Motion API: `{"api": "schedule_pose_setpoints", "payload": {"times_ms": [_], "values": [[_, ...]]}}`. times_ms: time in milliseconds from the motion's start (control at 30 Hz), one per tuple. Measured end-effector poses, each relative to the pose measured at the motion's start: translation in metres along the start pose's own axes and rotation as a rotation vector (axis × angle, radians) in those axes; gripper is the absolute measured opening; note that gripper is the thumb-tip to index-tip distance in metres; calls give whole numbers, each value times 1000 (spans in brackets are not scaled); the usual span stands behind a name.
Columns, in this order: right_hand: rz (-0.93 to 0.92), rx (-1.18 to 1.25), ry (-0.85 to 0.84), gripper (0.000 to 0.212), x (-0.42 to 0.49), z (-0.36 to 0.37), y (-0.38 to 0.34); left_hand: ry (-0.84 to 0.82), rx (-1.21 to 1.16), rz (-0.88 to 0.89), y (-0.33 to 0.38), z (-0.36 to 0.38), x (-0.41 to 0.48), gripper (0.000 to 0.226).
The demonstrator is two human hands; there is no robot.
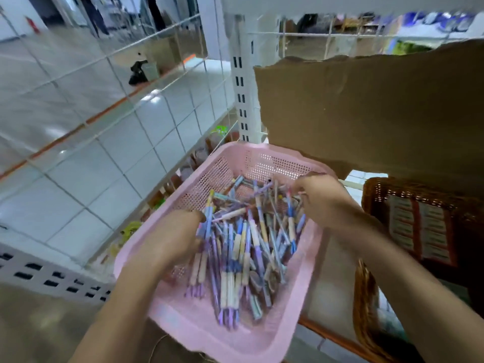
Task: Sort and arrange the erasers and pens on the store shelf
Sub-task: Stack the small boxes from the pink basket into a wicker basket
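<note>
A pink perforated plastic basket [199,326] sits on the shelf in front of me. It holds a loose heap of several pastel pens [243,252] in purple, blue and cream. My left hand [175,237] reaches into the basket's left side, fingers curled round a few pens near its edge. My right hand [322,197] is at the far right of the heap and its fingertips pinch the tops of a few pens. The frame is blurred, so I cannot make out erasers.
A torn sheet of brown cardboard [366,111] hangs behind the basket at right. A brown wicker basket [372,200] with packaged items stands to the right. A white wire grid [110,106] and slotted upright [242,95] bound the shelf at left.
</note>
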State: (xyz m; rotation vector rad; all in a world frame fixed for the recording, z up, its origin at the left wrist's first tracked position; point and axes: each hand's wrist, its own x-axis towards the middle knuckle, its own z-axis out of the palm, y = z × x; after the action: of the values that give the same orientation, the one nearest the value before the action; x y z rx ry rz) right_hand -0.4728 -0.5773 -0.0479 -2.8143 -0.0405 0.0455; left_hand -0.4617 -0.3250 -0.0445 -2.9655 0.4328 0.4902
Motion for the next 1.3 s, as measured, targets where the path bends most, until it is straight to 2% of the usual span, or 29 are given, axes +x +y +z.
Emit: {"api": "schedule_pose_setpoints", "payload": {"times_ms": [100, 233, 400, 533, 633, 767, 967, 1067, 1167, 1233, 1300], "values": [[36, -52, -89, 22, 14, 8, 0, 33, -30, -18, -3, 0, 4, 35], [63, -113, -170, 26, 31, 6, -10, 68, -135, -34, -9, 8, 6, 44], [-23, -7, -191, 43, 48, 10, -34, 96, -250, -25, -12, 9, 6, 43], [-84, -12, -242, 54, 55, 18, -48, 125, -275, -70, -17, 5, -3, 45], [-109, -47, -313, 46, 53, 23, -49, 169, -277, -67, -24, 2, -15, 50], [-190, -65, -373, 29, 40, 20, -50, 146, -281, -58, -31, 0, -26, 52], [-239, 53, -404, 34, 11, 12, -51, 55, -225, 44, -21, 4, -29, 36], [-201, 61, -365, 34, -3, 3, -46, 6, -173, 132, -3, 11, -28, 55], [-119, -34, -362, 28, -25, 0, -39, -43, -213, 263, 27, 15, -33, 73], [-164, -108, -381, 20, -43, 6, -43, -114, -231, 303, 44, 18, -36, 78], [-245, -160, -356, 20, -58, 12, -49, -108, -168, 291, 51, 22, -34, 74]]}}
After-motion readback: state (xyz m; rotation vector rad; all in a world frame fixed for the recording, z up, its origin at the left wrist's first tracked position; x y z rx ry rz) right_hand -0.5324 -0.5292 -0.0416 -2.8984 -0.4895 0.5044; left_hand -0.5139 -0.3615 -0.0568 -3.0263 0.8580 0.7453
